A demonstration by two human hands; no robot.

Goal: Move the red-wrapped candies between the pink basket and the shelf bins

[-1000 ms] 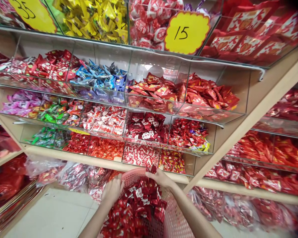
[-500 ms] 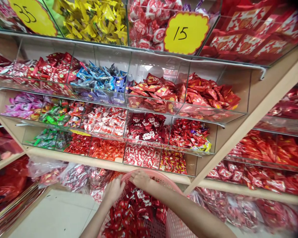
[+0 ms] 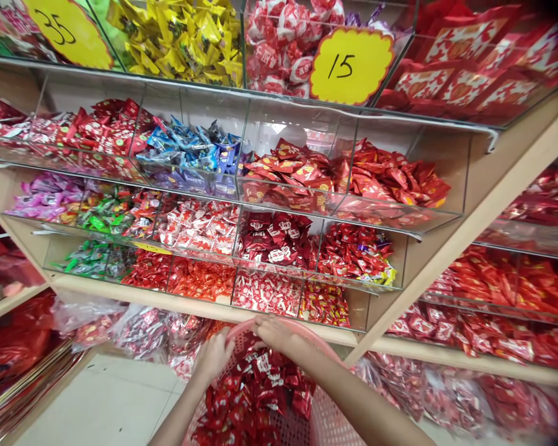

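A pink plastic basket [image 3: 328, 337] with perforated walls stands below the shelf front. Inside it lie many red and dark red wrapped candies [image 3: 246, 402]. My left hand [image 3: 217, 352] is closed over the basket's rim at the far left. Beside it, my right hand [image 3: 275, 333] lies palm down at the far rim, its fingers bent over the edge. No candy shows in either hand. The undersides of my fingers are hidden.
Clear shelf bins hold wrapped candies: yellow [image 3: 181, 43], blue [image 3: 186, 145], dark red [image 3: 276, 238] and others. A yellow price tag [image 3: 351, 65] reads 15. Bagged candies [image 3: 142, 331] lie under the shelf by the tiled floor [image 3: 102, 396]. A slanting wooden panel [image 3: 446, 241] divides the shelves.
My right hand has shifted slightly right and up along the far rim. My left hand and the basket have barely moved. The view has tilted a little.
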